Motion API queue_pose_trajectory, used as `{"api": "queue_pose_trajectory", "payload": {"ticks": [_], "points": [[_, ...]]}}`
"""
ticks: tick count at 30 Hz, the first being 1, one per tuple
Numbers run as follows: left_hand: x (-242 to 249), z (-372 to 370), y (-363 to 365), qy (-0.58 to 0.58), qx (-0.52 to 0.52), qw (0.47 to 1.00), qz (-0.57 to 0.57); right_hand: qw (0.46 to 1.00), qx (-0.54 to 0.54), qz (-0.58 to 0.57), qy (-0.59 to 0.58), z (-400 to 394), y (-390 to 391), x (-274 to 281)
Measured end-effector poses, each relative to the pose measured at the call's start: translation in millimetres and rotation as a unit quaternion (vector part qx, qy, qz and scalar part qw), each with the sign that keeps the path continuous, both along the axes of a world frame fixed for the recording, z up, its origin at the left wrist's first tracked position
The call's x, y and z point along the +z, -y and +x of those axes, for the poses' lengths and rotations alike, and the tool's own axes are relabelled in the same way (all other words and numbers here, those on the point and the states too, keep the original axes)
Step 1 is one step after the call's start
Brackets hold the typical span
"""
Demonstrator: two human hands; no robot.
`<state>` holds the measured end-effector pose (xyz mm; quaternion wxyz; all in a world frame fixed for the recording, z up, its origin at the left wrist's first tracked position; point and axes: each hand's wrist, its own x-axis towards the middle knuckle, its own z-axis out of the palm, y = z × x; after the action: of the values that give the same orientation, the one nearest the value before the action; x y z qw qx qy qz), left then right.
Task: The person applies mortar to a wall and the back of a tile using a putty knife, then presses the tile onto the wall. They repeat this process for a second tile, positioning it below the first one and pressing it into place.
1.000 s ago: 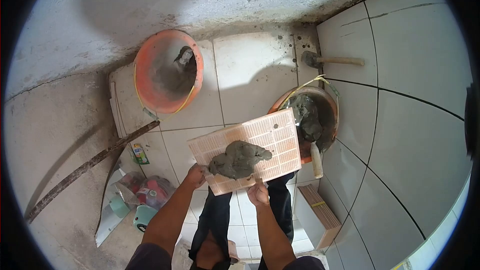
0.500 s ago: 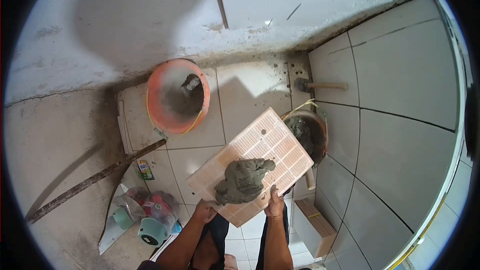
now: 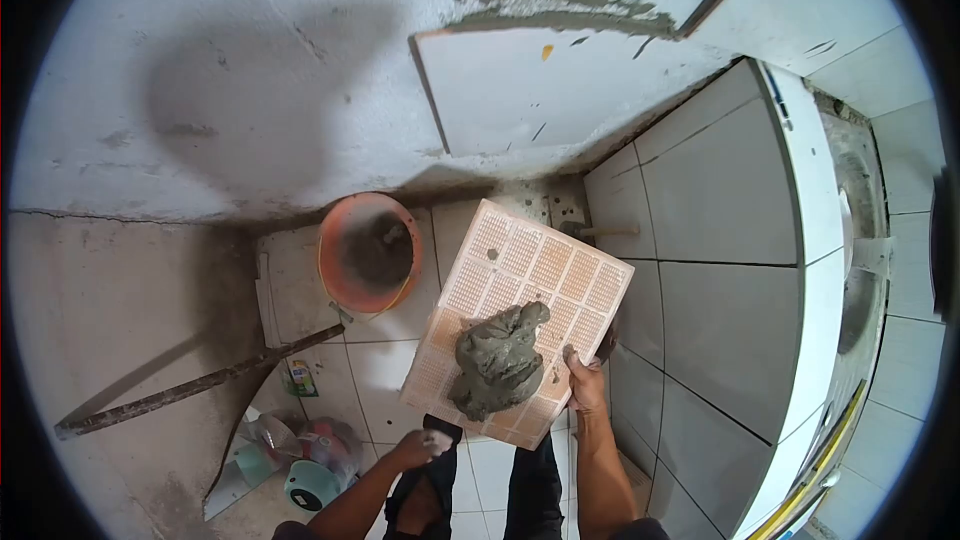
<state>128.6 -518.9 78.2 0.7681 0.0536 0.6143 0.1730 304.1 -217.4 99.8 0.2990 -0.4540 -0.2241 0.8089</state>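
A tile (image 3: 570, 285) lies back side up in front of me, its ribbed underside showing. A thick lump of wet grey mortar (image 3: 500, 360) sits on its lower middle. My right hand (image 3: 587, 382) grips the tile by its lower right edge, thumb on top and fingers hidden beneath. My left hand (image 3: 420, 447) is off the tile, just below its lower left corner. Its fingers are curled together, with pale, dusty tips, and I see nothing held in them.
An orange bucket (image 3: 370, 255) with grey mix stands by the wall. A hammer (image 3: 600, 231) lies in the corner. A dirty long bar (image 3: 200, 380) leans at left, near a teal container (image 3: 312, 485). A white tile (image 3: 570, 90) is set on the wall, mortar above it.
My left hand has let go of the tile and dropped below it. The tile has turned more upright in view, held by the right hand alone. The view has tilted up towards the wall.
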Motion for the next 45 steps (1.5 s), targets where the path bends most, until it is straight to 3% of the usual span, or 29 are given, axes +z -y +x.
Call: {"api": "queue_pose_trajectory", "payload": {"ticks": [2, 4, 5, 7, 10, 13, 20, 22, 26, 32, 34, 35, 37, 39, 41, 43, 45], "points": [[-23, 15, 57, -0.103, -0.273, 0.943, 0.163, 1.000, -0.002, 0.017, 0.000, 3, 4, 14], [-6, 29, 69, -0.142, -0.435, 0.887, 0.064, 1.000, 0.019, -0.002, 0.014, 5, 0, 20], [-8, 37, 82, -0.146, -0.437, 0.885, 0.067, 1.000, 0.017, 0.001, 0.011, 6, 0, 22], [-7, 49, 102, -0.060, -0.404, 0.901, -0.149, 0.999, 0.018, -0.022, 0.031, 8, 2, 21], [13, 54, 83, -0.092, -0.501, 0.857, -0.080, 0.998, 0.002, -0.037, 0.042, 11, 12, 22], [0, 71, 81, -0.071, -0.549, 0.831, -0.049, 0.998, -0.014, -0.040, 0.043, 21, 9, 14], [30, 88, 69, -0.120, -0.551, 0.824, -0.051, 0.998, -0.012, -0.068, 0.012, 31, 7, 22], [39, 88, 69, -0.317, -0.482, 0.816, 0.017, 0.998, -0.009, -0.064, 0.014, 31, 10, 28], [8, 84, 55, -0.302, -0.519, 0.799, 0.007, 0.998, -0.004, -0.061, 0.018, 32, 2, 23], [-32, 79, 54, -0.226, -0.591, 0.764, 0.123, 0.996, 0.011, -0.084, 0.031, 32, -4, 14], [-38, 78, 60, -0.141, -0.586, 0.786, 0.140, 0.996, 0.015, -0.082, 0.035, 30, -12, 13], [-42, 73, 63, -0.143, -0.587, 0.784, 0.139, 0.995, 0.026, -0.085, 0.039, 30, -16, 12], [-29, 57, 64, -0.228, -0.475, 0.818, 0.232, 0.994, 0.036, -0.087, 0.047, 26, -18, 18], [18, 15, 29, -0.169, -0.567, 0.787, 0.175, 0.993, 0.057, -0.090, 0.044, 21, -29, 25], [28, -28, 33, -0.164, -0.452, 0.859, 0.177, 0.992, 0.061, -0.108, 0.032, 15, -42, 27], [24, -63, 22, -0.191, -0.240, 0.940, 0.151, 0.991, 0.068, -0.114, 0.017, 3, -45, 25], [9, -92, -47, -0.100, 0.045, 0.990, 0.085, 0.995, 0.068, -0.078, 0.010, -4, -52, 6]]}}
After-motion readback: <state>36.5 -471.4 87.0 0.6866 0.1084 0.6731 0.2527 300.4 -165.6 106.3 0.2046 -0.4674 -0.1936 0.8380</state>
